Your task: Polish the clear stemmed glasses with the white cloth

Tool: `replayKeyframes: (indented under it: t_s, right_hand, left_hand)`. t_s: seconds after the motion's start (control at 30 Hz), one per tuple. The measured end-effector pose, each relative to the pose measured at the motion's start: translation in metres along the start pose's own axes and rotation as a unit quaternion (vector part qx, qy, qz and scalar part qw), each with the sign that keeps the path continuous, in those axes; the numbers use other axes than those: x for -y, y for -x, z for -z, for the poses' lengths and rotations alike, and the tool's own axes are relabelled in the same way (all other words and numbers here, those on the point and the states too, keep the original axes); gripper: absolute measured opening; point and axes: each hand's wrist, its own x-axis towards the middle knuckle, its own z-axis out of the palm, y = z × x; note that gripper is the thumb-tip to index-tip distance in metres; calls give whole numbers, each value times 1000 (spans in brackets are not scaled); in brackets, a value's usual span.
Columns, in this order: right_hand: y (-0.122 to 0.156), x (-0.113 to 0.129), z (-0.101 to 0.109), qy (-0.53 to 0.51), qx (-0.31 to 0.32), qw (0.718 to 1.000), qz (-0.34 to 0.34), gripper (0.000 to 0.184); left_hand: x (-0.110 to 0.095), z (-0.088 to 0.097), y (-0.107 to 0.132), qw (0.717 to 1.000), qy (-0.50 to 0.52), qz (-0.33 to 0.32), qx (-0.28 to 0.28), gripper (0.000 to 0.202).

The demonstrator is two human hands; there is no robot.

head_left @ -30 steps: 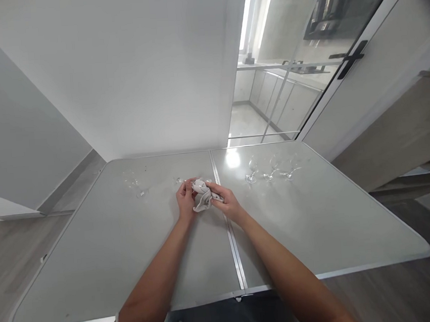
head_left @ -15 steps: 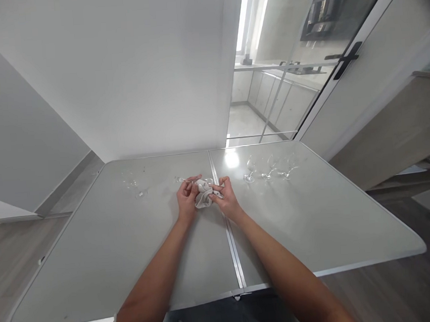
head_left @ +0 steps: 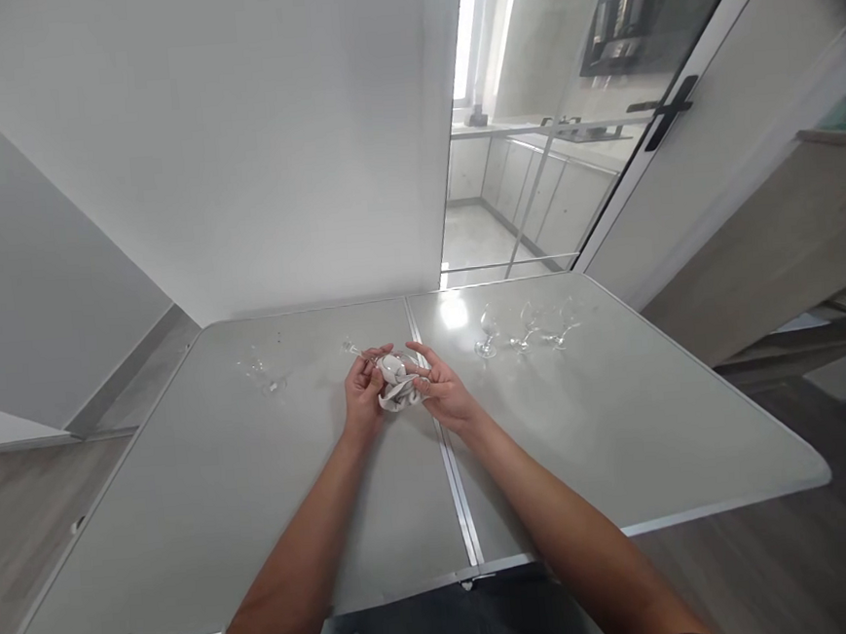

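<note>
A clear stemmed glass (head_left: 350, 346) lies sideways between my hands above the table, its foot pointing left and its bowl towards my right hand. My left hand (head_left: 362, 392) is closed around it near where stem and bowl meet. A pale cloth (head_left: 400, 395) is bunched against the bowl, part of it seemingly inside. My right hand (head_left: 445, 393) pinches the cloth with the thumb, while its fingers stretch along the far side of the bowl. Fingers and cloth hide much of the glass.
Three stemmed glasses (head_left: 485, 347) stand in a row on the right half of the table (head_left: 621, 419). Further clear glassware (head_left: 271, 384) is at the left. A metal seam (head_left: 457, 490) splits the tabletop. Behind are a white wall and a glass door (head_left: 523, 202).
My right hand's fingers have opened and lifted around the bowl, and the cloth has shifted, baring more of the glass. The camera view has moved slightly.
</note>
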Motion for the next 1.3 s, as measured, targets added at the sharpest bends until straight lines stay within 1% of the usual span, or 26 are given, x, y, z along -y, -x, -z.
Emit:
replayKeyframes:
  t_s: [0.03,0.1,0.13,0.2,0.23,0.27,0.3,0.33,0.4,0.5,0.57,0.6,0.63,0.7,0.77,0.8,0.87,0.93,0.97,1.03,1.07,1.1,1.17,1.2,1.23,1.3]
  right_hand:
    - [0,-1,1,24,1,1000,9,77]
    - [-2,-5,3,132,-1,990,58,75]
    - [-3,-8,4,209,3,974,91,74]
    - [-4,-14,7,357,21,922,150,69]
    - [-5,-16,9,409,32,896,169,66]
    - [-6,-17,10,443,42,877,181,64]
    - [-6,-18,11,458,49,868,186,63]
    - [-6,-17,11,459,51,867,186,64]
    - [-4,-14,11,429,43,885,175,63]
    - [-2,-8,8,321,10,938,129,61]
    - [-1,-5,6,212,-21,973,84,69]
    - [-1,-4,4,154,-37,986,61,75]
    - [-1,-4,3,99,-52,993,42,80]
    - [-2,-2,-1,17,-65,998,15,83]
    - [-1,1,-4,-17,-60,998,2,82]
    - [-1,2,-6,-14,-56,998,2,83]
    - [1,3,-7,27,-59,998,14,87]
    - [1,2,-5,101,-84,990,46,88]
    - [1,1,-4,147,-101,982,68,84]
    - [1,-3,1,251,-120,953,119,68]
    - [0,-5,3,305,-113,935,143,60]
    - [0,-7,4,355,-93,916,163,54]
    - [-1,-10,3,423,-41,887,181,52]
    - [-1,-11,1,433,-23,883,178,52]
    - [0,-11,-2,426,-16,889,167,52]
    - [0,-10,-7,364,-28,922,131,52]
  left_hand:
    - [1,0,0,1000,-1,-4,-8,41]
    - [2,1,-1,999,-7,-12,-30,39]
    - [3,1,-1,999,-10,-12,-41,39]
    - [4,2,-2,999,-16,-5,-51,39]
    - [5,3,-2,998,-17,-3,-53,40]
    - [5,3,-2,998,-17,-1,-52,41]
    - [5,3,-2,999,-18,-1,-51,42]
    - [6,3,-1,999,-18,-1,-49,43]
    - [6,3,-1,999,-17,2,-42,43]
    - [6,2,-1,999,-11,-1,-32,38]
    - [4,1,-1,1000,-1,-6,-26,36]
    - [3,1,-1,1000,8,-4,-19,37]
    - [2,0,-1,1000,17,1,-11,38]
    - [0,0,-1,999,33,12,9,41]
    - [0,-1,-1,999,39,12,19,43]
    - [1,-1,-1,999,38,7,19,43]
    - [4,-1,-1,1000,23,1,14,43]
    - [9,0,-2,1000,2,11,3,46]
    - [12,1,-2,1000,-4,22,-5,49]
    - [18,4,-4,999,8,43,-22,50]
    - [20,7,-5,998,22,50,-33,47]
    - [23,9,-6,997,32,56,-48,44]
    - [25,14,-9,994,32,67,-86,41]
    - [26,16,-10,992,25,73,-103,39]
    - [26,18,-11,991,17,76,-113,37]
    - [24,20,-12,991,10,72,-109,33]
